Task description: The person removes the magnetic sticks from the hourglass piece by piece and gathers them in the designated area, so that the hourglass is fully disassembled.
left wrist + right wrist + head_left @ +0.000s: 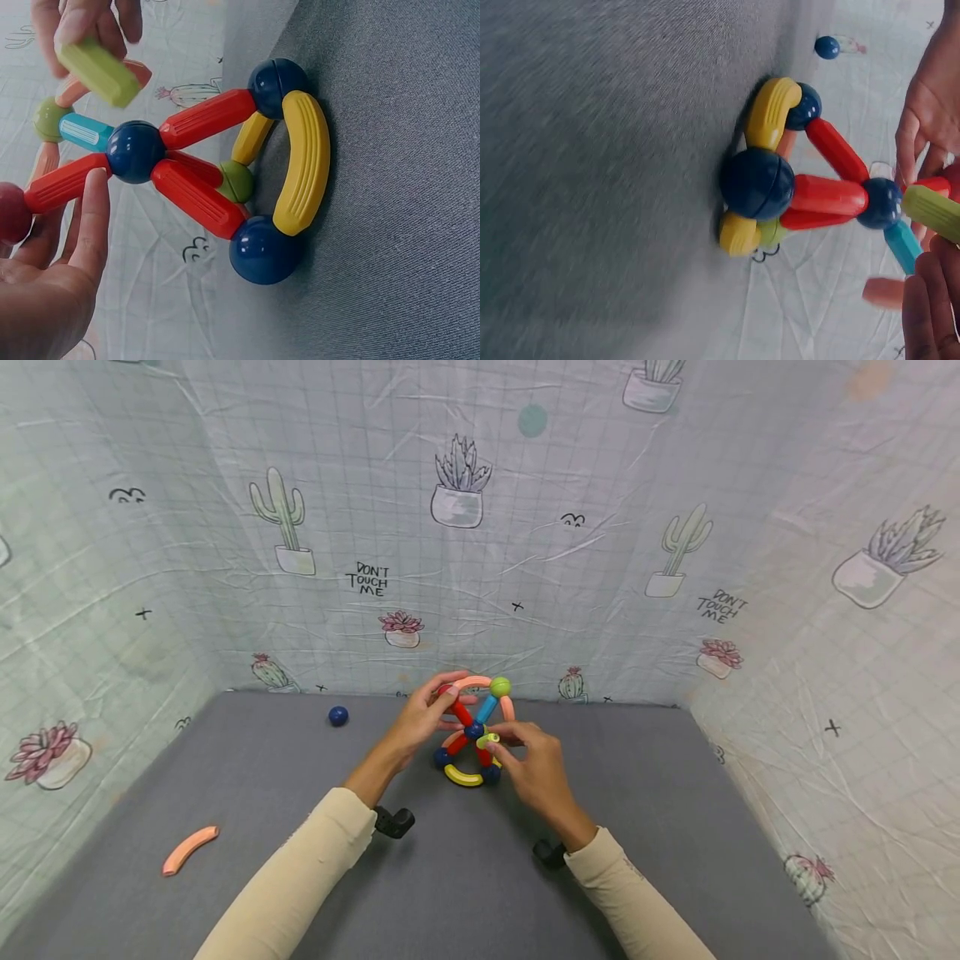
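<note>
A frame of magnetic rods and balls stands on the grey surface, with a dark blue ball (474, 731) at its centre. My left hand (422, 717) grips its upper red rod (67, 182), beside a dark red ball (11, 214). Between its thumb and fingers my right hand (536, 767) pinches a short light-green rod (100, 73), close to the central ball; whether they touch I cannot tell. A light-blue rod (86, 132) leads up to a green ball (500, 687). Below, red rods run down to balls joined by curved yellow rods (306, 161).
A loose dark blue ball (338, 716) lies at the back left of the grey surface (637, 827). Nearer the front left is a curved orange rod (191, 850). Behind and at both sides hangs a printed cloth (480, 568).
</note>
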Demonstrator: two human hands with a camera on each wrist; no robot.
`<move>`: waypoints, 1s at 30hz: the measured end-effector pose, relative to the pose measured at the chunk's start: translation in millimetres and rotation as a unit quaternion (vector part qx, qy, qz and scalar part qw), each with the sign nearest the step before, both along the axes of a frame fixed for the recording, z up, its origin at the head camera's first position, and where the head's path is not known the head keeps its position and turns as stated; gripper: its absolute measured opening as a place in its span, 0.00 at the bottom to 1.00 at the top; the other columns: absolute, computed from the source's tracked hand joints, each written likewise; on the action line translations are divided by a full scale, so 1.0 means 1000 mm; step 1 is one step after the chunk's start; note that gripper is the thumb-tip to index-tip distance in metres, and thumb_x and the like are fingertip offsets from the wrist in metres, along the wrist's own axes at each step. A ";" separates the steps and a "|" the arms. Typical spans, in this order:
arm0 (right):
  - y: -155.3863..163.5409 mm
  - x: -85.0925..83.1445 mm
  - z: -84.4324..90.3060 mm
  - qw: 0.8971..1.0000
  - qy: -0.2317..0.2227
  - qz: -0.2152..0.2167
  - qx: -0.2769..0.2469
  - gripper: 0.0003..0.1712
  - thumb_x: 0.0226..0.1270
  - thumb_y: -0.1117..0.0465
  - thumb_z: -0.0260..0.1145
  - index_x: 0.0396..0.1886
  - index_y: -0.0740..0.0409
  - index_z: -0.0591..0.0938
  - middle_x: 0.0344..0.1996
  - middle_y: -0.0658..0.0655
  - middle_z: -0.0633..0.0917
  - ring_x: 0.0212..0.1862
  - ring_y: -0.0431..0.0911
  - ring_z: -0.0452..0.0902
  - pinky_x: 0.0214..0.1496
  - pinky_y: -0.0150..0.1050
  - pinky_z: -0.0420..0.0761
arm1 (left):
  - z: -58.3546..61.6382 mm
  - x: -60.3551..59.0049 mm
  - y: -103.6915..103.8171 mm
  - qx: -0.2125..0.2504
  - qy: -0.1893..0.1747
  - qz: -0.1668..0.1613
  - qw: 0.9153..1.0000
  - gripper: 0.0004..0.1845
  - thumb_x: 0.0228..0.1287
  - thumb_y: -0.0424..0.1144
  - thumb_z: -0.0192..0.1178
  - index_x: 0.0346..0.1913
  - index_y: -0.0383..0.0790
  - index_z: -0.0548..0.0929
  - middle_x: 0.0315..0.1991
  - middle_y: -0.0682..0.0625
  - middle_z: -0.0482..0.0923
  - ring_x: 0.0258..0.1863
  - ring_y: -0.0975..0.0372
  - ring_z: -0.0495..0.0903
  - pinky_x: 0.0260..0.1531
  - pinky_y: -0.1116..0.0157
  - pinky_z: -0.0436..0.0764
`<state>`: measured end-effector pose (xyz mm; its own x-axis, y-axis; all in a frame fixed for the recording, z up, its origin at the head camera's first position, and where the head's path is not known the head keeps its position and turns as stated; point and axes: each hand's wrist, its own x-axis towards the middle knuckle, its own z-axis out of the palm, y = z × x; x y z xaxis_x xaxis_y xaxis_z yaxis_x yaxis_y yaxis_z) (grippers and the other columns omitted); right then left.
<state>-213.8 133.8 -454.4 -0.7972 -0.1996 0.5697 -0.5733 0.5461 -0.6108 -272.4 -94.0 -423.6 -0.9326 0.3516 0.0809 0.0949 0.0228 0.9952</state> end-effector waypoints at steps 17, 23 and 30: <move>0.095 0.008 -0.010 0.995 -0.073 -0.060 -0.026 0.11 0.67 0.61 0.78 0.46 0.55 0.86 0.39 0.52 0.92 0.40 0.44 0.89 0.45 0.32 0.86 | 0.000 0.001 0.001 -0.005 -0.005 0.006 1.000 0.23 0.87 0.51 0.47 0.78 0.57 0.71 0.68 0.34 0.81 0.60 0.53 0.86 0.62 0.43 0.83; 0.129 0.008 -0.012 0.992 -0.086 -0.090 -0.001 0.09 0.68 0.61 0.78 0.46 0.54 0.88 0.38 0.53 0.92 0.39 0.41 0.88 0.43 0.28 0.85 | -0.001 0.001 0.002 -0.004 -0.005 0.006 1.000 0.22 0.87 0.51 0.47 0.77 0.58 0.71 0.67 0.36 0.82 0.66 0.41 0.81 0.62 0.45 0.84; 0.157 0.006 -0.016 0.988 -0.099 -0.118 0.027 0.09 0.68 0.62 0.77 0.46 0.58 0.90 0.38 0.57 0.93 0.36 0.33 0.84 0.41 0.24 0.81 | 0.000 0.001 0.001 0.000 -0.006 0.008 1.000 0.22 0.87 0.50 0.48 0.77 0.57 0.71 0.66 0.36 0.83 0.62 0.49 0.85 0.62 0.46 0.84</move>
<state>-208.2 291.1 -470.6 -0.9202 -0.0200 0.3910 -0.2974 0.6853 -0.6648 -271.3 -92.7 -423.5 -0.9392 0.3364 0.0688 0.0817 0.0244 0.9964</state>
